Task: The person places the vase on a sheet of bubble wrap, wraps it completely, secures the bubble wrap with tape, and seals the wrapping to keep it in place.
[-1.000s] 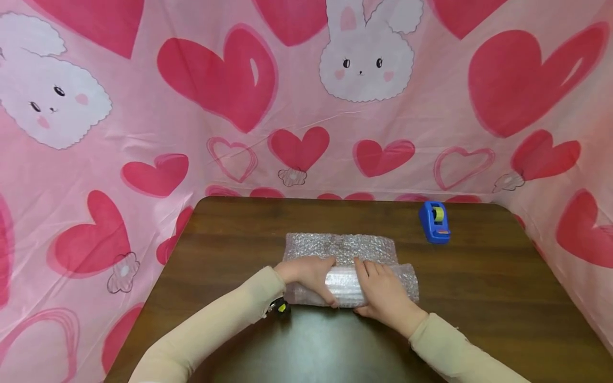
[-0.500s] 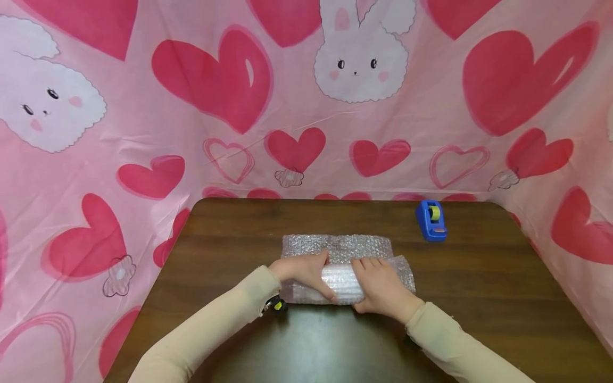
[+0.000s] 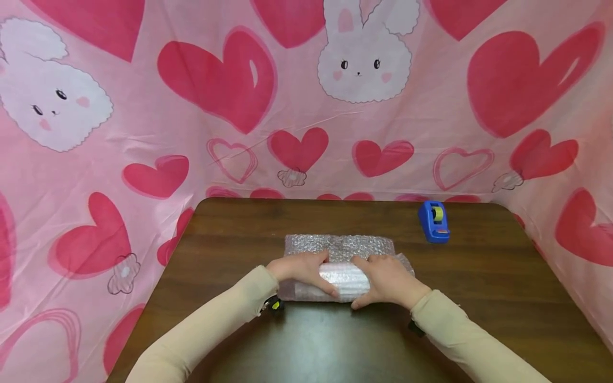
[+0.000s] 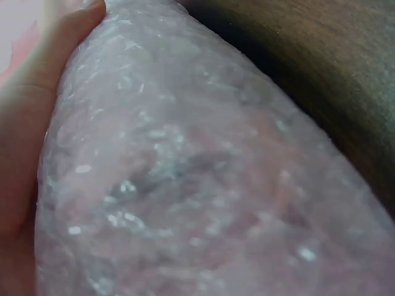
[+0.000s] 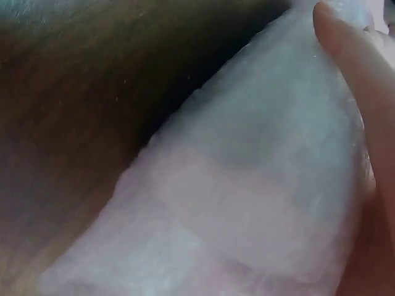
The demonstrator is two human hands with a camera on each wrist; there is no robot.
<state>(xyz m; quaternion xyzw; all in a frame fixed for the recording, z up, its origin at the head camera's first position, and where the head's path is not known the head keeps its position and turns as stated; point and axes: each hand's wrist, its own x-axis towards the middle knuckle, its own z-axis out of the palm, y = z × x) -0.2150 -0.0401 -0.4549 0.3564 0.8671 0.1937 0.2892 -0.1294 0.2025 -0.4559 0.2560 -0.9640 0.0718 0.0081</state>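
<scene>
A roll of clear bubble wrap [image 3: 344,283] lies across the middle of the table, its flat end [image 3: 340,246] spread out behind it. My left hand [image 3: 303,268] grips the roll's left part, thumb along the near side and fingers over the top. On the right part, my right hand [image 3: 390,279] holds the roll the same way, thumb at its near lower edge. In the left wrist view the wrapped roll [image 4: 185,154] fills most of the picture. The right wrist view shows its cloudy layers [image 5: 247,179] close up; what lies inside is hidden.
A blue tape dispenser [image 3: 435,222] with yellow tape stands at the back right of the dark wooden table [image 3: 230,229]. Behind the table hangs a pink cloth [image 3: 297,106] printed with hearts and rabbits. It also runs along both sides.
My right hand has shifted its grip, its thumb now spread further from the fingers along the near side. My left hand has moved slightly left. The roll stays in about the same place.
</scene>
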